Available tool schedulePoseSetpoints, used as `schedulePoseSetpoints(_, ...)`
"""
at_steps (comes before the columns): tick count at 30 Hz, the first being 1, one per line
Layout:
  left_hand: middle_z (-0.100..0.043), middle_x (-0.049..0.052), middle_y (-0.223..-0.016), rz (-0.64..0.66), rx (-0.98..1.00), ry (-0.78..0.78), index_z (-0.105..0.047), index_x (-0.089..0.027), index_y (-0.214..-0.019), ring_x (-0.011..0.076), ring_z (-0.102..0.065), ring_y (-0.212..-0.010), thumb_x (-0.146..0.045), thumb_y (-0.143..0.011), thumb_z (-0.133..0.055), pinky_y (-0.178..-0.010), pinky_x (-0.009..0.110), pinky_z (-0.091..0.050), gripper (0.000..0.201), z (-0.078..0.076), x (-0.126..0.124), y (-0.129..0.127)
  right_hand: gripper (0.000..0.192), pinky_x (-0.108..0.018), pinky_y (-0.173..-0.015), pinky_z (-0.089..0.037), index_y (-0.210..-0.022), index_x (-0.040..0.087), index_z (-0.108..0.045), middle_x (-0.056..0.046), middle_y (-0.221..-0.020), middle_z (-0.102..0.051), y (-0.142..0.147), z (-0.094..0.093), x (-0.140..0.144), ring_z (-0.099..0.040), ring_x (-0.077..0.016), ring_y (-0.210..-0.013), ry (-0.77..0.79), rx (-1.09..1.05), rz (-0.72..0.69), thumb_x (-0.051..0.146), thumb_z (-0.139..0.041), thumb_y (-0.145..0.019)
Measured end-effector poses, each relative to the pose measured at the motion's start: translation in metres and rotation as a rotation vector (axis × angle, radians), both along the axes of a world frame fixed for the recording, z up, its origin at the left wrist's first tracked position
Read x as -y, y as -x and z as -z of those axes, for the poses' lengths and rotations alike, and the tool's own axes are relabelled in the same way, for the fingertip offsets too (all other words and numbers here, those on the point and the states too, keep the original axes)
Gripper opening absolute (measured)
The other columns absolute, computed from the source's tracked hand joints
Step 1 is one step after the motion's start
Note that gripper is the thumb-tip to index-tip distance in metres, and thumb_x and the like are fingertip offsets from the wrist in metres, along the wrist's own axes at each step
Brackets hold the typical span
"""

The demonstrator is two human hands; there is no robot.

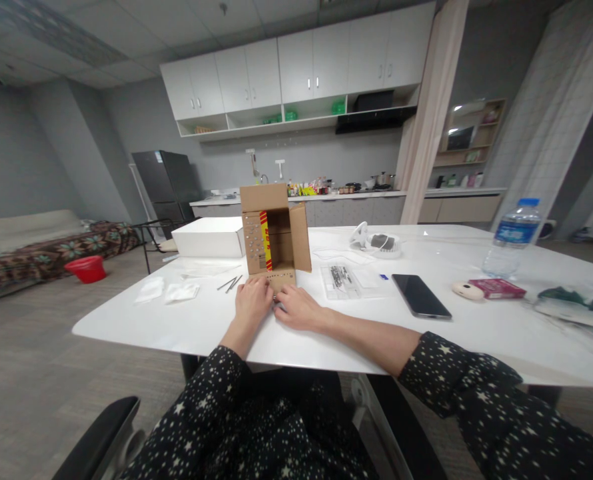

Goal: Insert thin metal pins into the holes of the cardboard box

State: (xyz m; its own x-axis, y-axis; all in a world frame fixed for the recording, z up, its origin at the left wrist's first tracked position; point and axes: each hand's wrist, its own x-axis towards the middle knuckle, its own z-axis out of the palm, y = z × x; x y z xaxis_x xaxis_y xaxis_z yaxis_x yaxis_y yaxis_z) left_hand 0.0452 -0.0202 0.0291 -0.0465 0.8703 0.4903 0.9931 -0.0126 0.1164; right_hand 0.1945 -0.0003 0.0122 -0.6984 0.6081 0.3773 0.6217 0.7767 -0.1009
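Two bare hands, left hand (pixel 252 300) and right hand (pixel 296 308), press curled fingers on the front flap of an open cardboard box (pixel 275 230) standing mid-table; what they pinch cannot be told. A hard push could topple the upright box.

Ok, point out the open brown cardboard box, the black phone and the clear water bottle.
open brown cardboard box (pixel 299 237), head view, right flap.
black phone (pixel 420 295), head view, screen middle.
clear water bottle (pixel 514 233), head view, blue label.
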Motion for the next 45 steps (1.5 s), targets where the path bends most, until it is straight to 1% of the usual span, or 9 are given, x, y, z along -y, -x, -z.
schedulePoseSetpoints(13, -0.071, 0.009, -0.105, 0.028, -0.018, 0.028, -0.064, -0.018, -0.095, 0.0250, -0.063, -0.106, -0.021, -0.089, -0.044, -0.086, 0.036, -0.046, 0.021, 0.0025, -0.0018, 0.0011, 0.027, -0.037, -0.084, -0.044, -0.102, 0.014, -0.066, -0.012, -0.101, -0.063, 0.0000, 0.0010, -0.0009, -0.056, -0.0236, -0.095, -0.009, -0.008, -0.006, 0.032, -0.048, -0.092)
schedulePoseSetpoints(25, -0.070, 0.009, -0.108, 0.013, -0.033, 0.011, -0.065, -0.018, -0.096, 0.0249, -0.066, -0.098, -0.021, -0.090, -0.044, -0.081, 0.035, -0.046, 0.022, 0.0036, -0.0029, 0.0010, 0.028, -0.037, -0.081, -0.045, -0.103, 0.014, -0.065, -0.012, -0.100, -0.063, 0.0011, 0.0030, -0.0026, -0.056, -0.0240, -0.094, -0.032, -0.011, -0.007, 0.033, -0.048, -0.092)
schedulePoseSetpoints(34, -0.067, 0.009, -0.111, 0.052, 0.003, 0.006, -0.065, -0.018, -0.094, 0.0233, -0.063, -0.104, -0.021, -0.089, -0.046, -0.087, 0.034, -0.047, 0.020, 0.0068, -0.0043, 0.0034, 0.028, -0.037, -0.083, -0.046, -0.104, 0.015, -0.065, -0.012, -0.101, -0.063, 0.0005, 0.0021, -0.0019, -0.056, -0.0239, -0.096, -0.019, -0.014, -0.005, 0.034, -0.048, -0.093)
schedulePoseSetpoints(40, -0.066, 0.009, -0.112, 0.054, 0.000, 0.014, -0.066, -0.018, -0.095, 0.0241, -0.063, -0.104, -0.021, -0.090, -0.045, -0.085, 0.035, -0.049, 0.022, 0.0071, -0.0047, 0.0038, 0.029, -0.037, -0.083, -0.046, -0.106, 0.014, -0.065, -0.012, -0.102, -0.063, 0.0007, 0.0008, -0.0009, -0.056, -0.0238, -0.095, -0.017, -0.016, -0.008, 0.034, -0.048, -0.093)
schedulePoseSetpoints(45, -0.066, 0.009, -0.113, 0.065, 0.012, 0.011, -0.066, -0.018, -0.094, 0.0233, -0.062, -0.105, -0.021, -0.089, -0.046, -0.087, 0.034, -0.049, 0.021, 0.0071, -0.0045, 0.0039, 0.029, -0.038, -0.083, -0.046, -0.108, 0.014, -0.065, -0.012, -0.103, -0.063, 0.0005, 0.0021, -0.0018, -0.056, -0.0236, -0.096, -0.011, -0.025, -0.017, 0.033, -0.049, -0.093)
